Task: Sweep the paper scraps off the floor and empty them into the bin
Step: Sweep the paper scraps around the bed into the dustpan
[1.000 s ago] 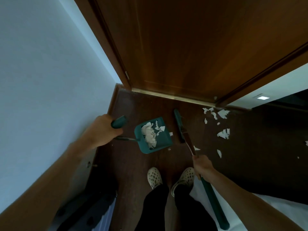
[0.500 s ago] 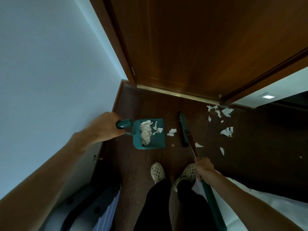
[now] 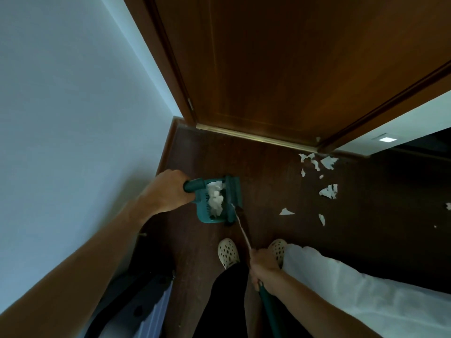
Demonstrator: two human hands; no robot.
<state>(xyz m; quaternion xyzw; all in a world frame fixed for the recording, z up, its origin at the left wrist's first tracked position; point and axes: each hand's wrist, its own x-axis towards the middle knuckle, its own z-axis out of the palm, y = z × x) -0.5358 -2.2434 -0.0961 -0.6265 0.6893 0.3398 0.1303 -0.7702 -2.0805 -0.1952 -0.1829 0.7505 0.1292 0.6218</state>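
Observation:
My left hand (image 3: 168, 191) grips the handle of a teal dustpan (image 3: 203, 211) resting on the dark wood floor; white paper scraps fill its tray. My right hand (image 3: 262, 264) holds the long broom handle (image 3: 271, 311), and the teal broom head (image 3: 233, 198) presses against the dustpan's open right edge. Several loose white paper scraps (image 3: 329, 191) lie on the floor to the right, some bunched near the door frame corner (image 3: 317, 162).
A white wall runs along the left. A brown wooden door (image 3: 280, 69) stands ahead with a brass threshold (image 3: 256, 137). My feet in pale clogs (image 3: 228, 252) are below the dustpan. White fabric (image 3: 353, 289) lies at lower right, a dark object (image 3: 136, 301) at lower left.
The broom head has swept left up against the dustpan's mouth, pushing the scrap that lay between them into the pan. The dustpan turned square to it.

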